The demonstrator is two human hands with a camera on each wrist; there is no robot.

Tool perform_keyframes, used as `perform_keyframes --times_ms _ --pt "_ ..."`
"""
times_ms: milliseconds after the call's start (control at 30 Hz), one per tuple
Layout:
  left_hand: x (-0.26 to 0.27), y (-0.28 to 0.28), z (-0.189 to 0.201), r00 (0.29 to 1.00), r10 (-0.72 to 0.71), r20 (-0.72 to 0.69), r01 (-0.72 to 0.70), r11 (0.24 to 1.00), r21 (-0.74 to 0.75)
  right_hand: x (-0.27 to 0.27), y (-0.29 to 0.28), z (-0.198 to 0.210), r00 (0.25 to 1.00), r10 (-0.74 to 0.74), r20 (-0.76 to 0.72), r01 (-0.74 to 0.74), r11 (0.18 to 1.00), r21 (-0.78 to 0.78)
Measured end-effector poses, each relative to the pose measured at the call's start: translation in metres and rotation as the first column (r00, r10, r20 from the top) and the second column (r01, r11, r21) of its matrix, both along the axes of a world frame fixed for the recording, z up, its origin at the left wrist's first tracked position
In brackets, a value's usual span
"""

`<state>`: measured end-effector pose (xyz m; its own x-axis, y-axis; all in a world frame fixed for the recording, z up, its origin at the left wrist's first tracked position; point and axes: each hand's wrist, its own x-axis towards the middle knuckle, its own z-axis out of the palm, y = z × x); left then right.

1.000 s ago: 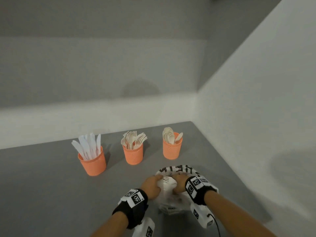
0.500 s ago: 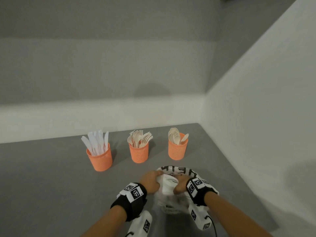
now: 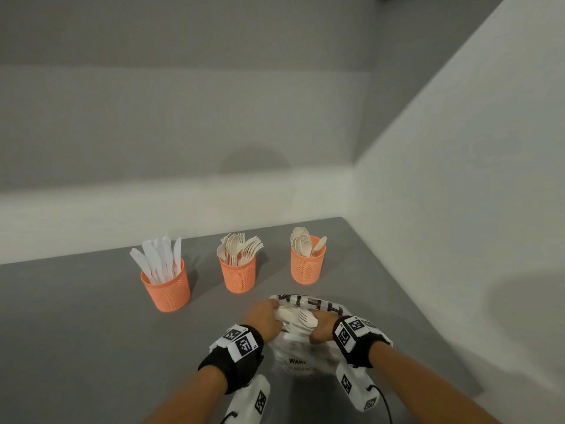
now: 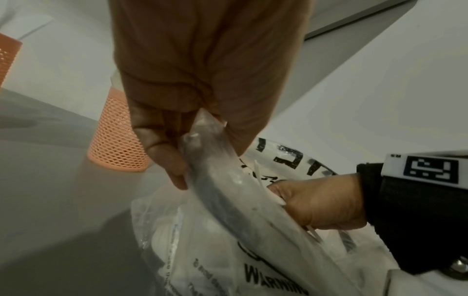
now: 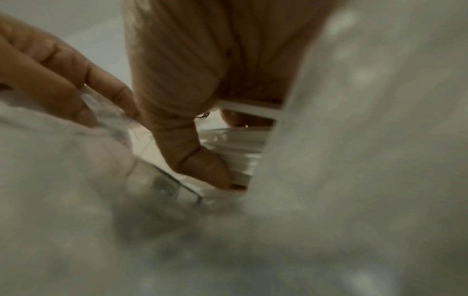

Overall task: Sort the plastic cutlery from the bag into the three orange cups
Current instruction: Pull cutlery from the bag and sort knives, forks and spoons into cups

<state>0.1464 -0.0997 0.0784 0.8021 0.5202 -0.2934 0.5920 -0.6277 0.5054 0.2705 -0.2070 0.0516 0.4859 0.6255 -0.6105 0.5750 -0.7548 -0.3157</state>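
Observation:
A clear plastic bag point(image 3: 294, 355) with black print lies on the grey table point(image 3: 76, 332) in front of me. My left hand point(image 3: 263, 316) pinches the bag's rim point(image 4: 202, 138) between thumb and fingers. My right hand point(image 3: 323, 328) is inside the bag's mouth, curled round pale cutlery point(image 3: 301, 316), and a fork's tines show between the hands. Beyond stand three orange mesh cups: the left cup point(image 3: 166, 289) holds white knives, the middle cup point(image 3: 238, 276) holds forks, and the right cup point(image 3: 307, 269) holds spoons.
White walls meet at the table's far right corner point(image 3: 348, 218), close behind the spoon cup. The table's right edge runs along the wall beside the bag. Bare grey tabletop lies left of the knife cup and in front of the cups.
Both hands stay at the bag. The bag's mouth is pulled wider apart, and cutlery with a fork's tines now shows between the hands.

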Motion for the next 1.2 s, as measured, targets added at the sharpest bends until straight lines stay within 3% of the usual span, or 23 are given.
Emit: perform_keyframes --times_ms 167,267,333,433,567,733,867,967,1100,1200 --pt "-0.001 0.002 0.001 0.999 -0.023 -0.027 0.024 0.999 0.022 0.001 -0.004 0.004 0.999 0.001 -0.036 0.001 0.999 0.048" --pt "-0.001 0.004 0.001 0.999 -0.016 -0.034 0.011 0.991 -0.135 -0.001 -0.005 0.004 0.999 0.018 -0.043 -0.014 0.996 0.091" --pt "-0.002 0.007 0.001 1.000 0.019 -0.021 -0.025 0.959 -0.284 -0.002 -0.007 0.005 0.998 0.033 -0.044 -0.028 0.993 0.114" --pt "-0.002 0.011 0.000 0.998 0.056 -0.007 -0.055 0.922 -0.383 -0.002 -0.010 0.007 0.998 0.061 -0.033 -0.055 0.987 0.151" --pt "0.000 0.014 -0.001 0.994 0.111 0.024 -0.086 0.874 -0.479 -0.004 -0.013 0.011 0.984 0.125 0.125 -0.146 0.973 0.178" --pt "0.002 0.015 -0.007 0.979 0.202 0.029 -0.131 0.731 -0.669 -0.009 -0.016 0.022 0.978 0.139 0.158 -0.180 0.942 0.284" --pt "-0.001 0.014 -0.007 0.955 0.292 0.044 -0.164 0.648 -0.744 -0.007 -0.020 0.030 0.963 0.193 0.190 -0.239 0.934 0.264" --pt "-0.005 0.011 -0.004 0.925 0.365 0.108 -0.181 0.672 -0.718 -0.004 -0.023 0.039 0.953 0.216 0.213 -0.272 0.920 0.283" --pt "-0.008 0.004 -0.006 0.909 0.380 0.175 -0.189 0.746 -0.638 -0.002 -0.024 0.046 0.980 0.152 0.131 -0.191 0.909 0.371" --pt "-0.010 -0.005 -0.001 0.944 0.299 0.139 -0.108 0.680 -0.725 -0.002 -0.021 0.047 0.994 -0.003 -0.109 0.061 0.841 0.537"
